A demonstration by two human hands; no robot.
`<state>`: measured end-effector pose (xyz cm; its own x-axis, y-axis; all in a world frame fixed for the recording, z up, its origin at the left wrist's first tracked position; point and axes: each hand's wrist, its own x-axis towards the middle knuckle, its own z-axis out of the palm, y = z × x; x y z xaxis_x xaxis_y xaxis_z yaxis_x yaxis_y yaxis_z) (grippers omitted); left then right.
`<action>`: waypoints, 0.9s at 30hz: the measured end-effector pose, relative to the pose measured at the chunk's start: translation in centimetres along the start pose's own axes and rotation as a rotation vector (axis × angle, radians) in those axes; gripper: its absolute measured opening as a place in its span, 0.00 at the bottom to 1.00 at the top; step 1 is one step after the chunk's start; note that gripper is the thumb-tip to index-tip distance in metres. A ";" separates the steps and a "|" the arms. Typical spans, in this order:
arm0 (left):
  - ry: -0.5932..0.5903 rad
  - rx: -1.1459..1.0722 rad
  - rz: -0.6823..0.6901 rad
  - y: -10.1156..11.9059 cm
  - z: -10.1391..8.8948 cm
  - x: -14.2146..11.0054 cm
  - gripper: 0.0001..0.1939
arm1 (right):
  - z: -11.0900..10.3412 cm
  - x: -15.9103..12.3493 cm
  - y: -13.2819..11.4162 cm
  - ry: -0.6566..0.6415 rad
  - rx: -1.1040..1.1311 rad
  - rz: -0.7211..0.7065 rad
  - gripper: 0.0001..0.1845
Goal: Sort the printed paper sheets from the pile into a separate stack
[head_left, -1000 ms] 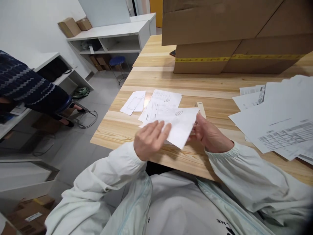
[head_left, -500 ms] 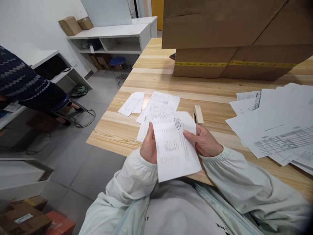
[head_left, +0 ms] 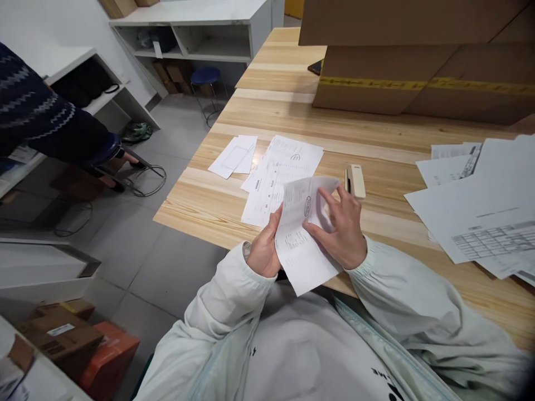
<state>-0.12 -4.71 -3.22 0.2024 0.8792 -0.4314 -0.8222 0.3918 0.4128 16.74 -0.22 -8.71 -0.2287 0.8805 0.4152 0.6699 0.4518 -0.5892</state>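
Note:
A printed sheet of paper (head_left: pixel 298 250) with an oval stamp is tilted up over the table's front edge, bent along its length. My left hand (head_left: pixel 267 245) is closed on its left edge, thumb in front and the other fingers mostly behind. Over the right side of the sheet, my right hand (head_left: pixel 340 228) has its thumb and fingers spread apart, the tips at or against the paper. Just beyond the sheet lie more printed papers (head_left: pixel 263 192), one also stamped. A cream stapler (head_left: pixel 356 181) rests on the table past my right hand.
Large taped cardboard boxes (head_left: pixel 376 83) stand stacked at the back of the wooden table (head_left: pixel 200 217). Overlapping printed sheets (head_left: pixel 472 200) cover its right side. Smaller white slips (head_left: pixel 234 156) lie at left. A person (head_left: pixel 42 106) sits on a stool at far left.
My right hand has loosened from the sheet's right edge and spread its fingers over its face. The sheet has become more bent and tilted. The view has dipped slightly.

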 end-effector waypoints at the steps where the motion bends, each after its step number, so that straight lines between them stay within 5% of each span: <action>1: 0.033 0.002 -0.012 0.0 0.0 0.0 0.27 | 0.0 0.0 -0.2 0.021 -0.048 -0.042 0.39; 5: 0.078 -0.018 -0.054 0.6 -0.3 -0.1 0.31 | -0.6 0.3 -1.4 0.077 -0.102 -0.132 0.35; 9: 0.004 -0.035 -0.017 1.5 -0.6 0.0 0.35 | -1.6 0.2 -2.8 -0.086 0.065 -0.306 0.26; 13: -0.005 -0.017 0.037 1.7 -0.6 0.5 0.33 | -1.4 -0.6 -3.9 -0.244 0.108 -0.477 0.44; 15: 0.009 -0.005 0.035 1.7 -0.4 0.8 0.34 | -1.0 -1.0 -4.1 -0.259 0.071 -0.524 0.42; 19: 0.024 -0.023 -0.008 1.7 -0.3 0.9 0.36 | -0.5 -1.2 -4.0 -0.268 0.125 -0.524 0.26; 27: 0.016 -0.030 -0.009 1.3 -1.0 1.1 0.36 | -0.9 -0.9 -3.9 -0.349 0.203 -0.488 0.25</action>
<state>-1.52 -3.49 -3.92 0.2013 0.8712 -0.4478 -0.8360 0.3910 0.3849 14.98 -2.89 -6.15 -0.7139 0.5459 0.4385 0.2910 0.8009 -0.5234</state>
